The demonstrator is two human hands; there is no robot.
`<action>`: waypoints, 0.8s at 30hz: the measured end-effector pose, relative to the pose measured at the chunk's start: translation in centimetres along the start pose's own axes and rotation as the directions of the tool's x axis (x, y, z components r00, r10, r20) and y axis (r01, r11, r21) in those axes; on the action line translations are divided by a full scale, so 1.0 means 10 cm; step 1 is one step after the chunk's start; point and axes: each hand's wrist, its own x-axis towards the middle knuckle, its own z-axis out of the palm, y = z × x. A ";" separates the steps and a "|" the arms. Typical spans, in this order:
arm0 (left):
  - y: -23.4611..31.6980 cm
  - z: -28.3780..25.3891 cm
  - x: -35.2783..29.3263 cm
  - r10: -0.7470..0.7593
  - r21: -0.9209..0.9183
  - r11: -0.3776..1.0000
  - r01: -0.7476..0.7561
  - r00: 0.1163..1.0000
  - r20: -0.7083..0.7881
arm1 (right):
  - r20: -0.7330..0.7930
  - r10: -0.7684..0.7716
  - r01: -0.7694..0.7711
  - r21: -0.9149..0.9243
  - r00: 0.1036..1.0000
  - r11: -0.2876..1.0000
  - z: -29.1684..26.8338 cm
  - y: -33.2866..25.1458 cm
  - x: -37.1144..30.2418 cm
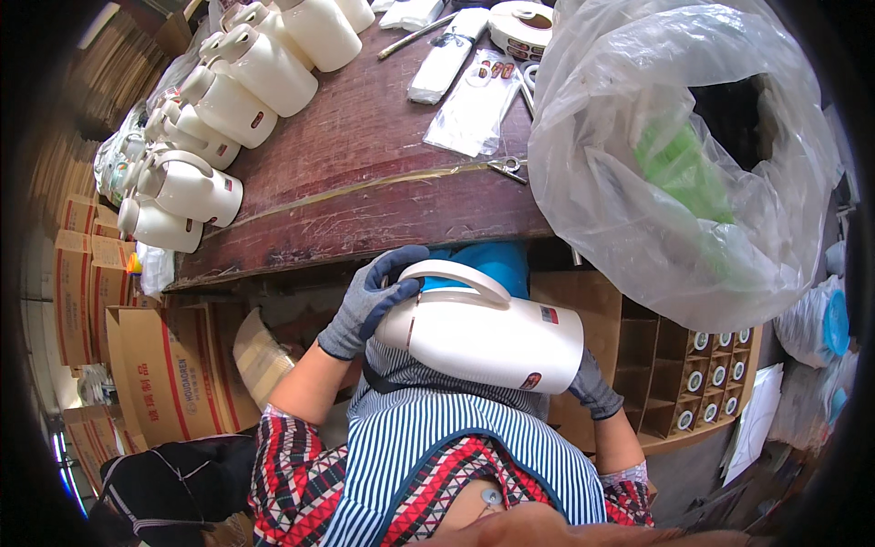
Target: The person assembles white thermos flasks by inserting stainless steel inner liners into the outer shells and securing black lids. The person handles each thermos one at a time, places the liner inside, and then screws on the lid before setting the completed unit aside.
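Note:
A white vacuum jug lies on its side in front of my body, its curved handle up and its base to the right. My left hand, in a grey and blue work glove, is closed round the lid end beside the handle. At the base end my right hand, gloved too, holds the jug from behind; its fingers are mostly hidden by the base. Two small labels show on the jug's side, one near the handle and one lower down.
Several white jugs stand on the left of the dark red table. A label roll and plastic bags lie at the back. A big clear plastic bag bulges at right, above a divided carton. Cartons stand at left.

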 end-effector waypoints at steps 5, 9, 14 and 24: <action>0.05 0.02 0.00 0.008 0.042 0.999 -0.008 1.000 0.004 | 0.010 -0.120 0.119 -0.178 0.993 0.977 -0.02 0.04 -0.05; 0.11 0.04 0.01 0.001 0.039 0.999 -0.002 1.000 0.014 | -0.037 -0.078 0.076 -0.071 0.996 0.995 0.02 0.11 -0.09; 0.13 0.05 0.02 0.013 0.031 0.999 -0.014 1.000 0.025 | -0.049 -0.130 0.125 -0.100 0.990 0.987 0.07 0.05 -0.06; 0.09 0.03 0.00 0.095 0.132 0.986 -0.104 0.993 0.077 | -0.010 -0.248 0.233 -0.308 0.969 0.923 0.07 0.46 -0.15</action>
